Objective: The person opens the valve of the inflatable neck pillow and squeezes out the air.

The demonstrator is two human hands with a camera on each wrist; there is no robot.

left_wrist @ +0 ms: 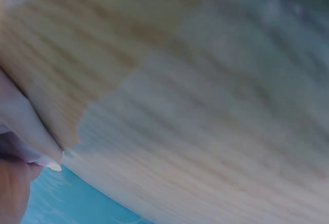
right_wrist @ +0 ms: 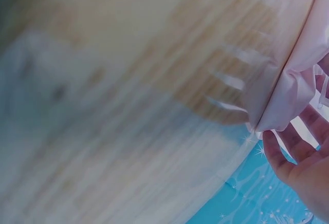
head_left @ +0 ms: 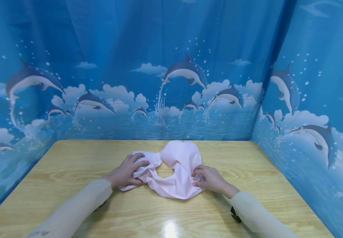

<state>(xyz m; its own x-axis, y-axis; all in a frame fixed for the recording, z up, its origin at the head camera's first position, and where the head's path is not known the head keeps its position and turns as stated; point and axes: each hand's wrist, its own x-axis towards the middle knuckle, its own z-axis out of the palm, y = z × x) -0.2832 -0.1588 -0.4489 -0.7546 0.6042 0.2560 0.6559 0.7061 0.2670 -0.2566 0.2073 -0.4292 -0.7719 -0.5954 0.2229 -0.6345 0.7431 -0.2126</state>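
Pink cloth (head_left: 184, 177) lies on wood-grain surface (head_left: 76, 158), approx. mid & between both hands, bent in a ring-like shape w/ a gap in the ctr. where wood shows. L hand (head_left: 127, 171) grips its bunched L end, fingers curled over folds. R hand (head_left: 212, 179) pinches its R edge btwn thumb & fingers; a small clearish bit shows there, too small to ID. Pale sleeves (head_left: 79, 205) on both arms. Blue dolphin-print curtain (head_left: 129, 39) behind & at sides.
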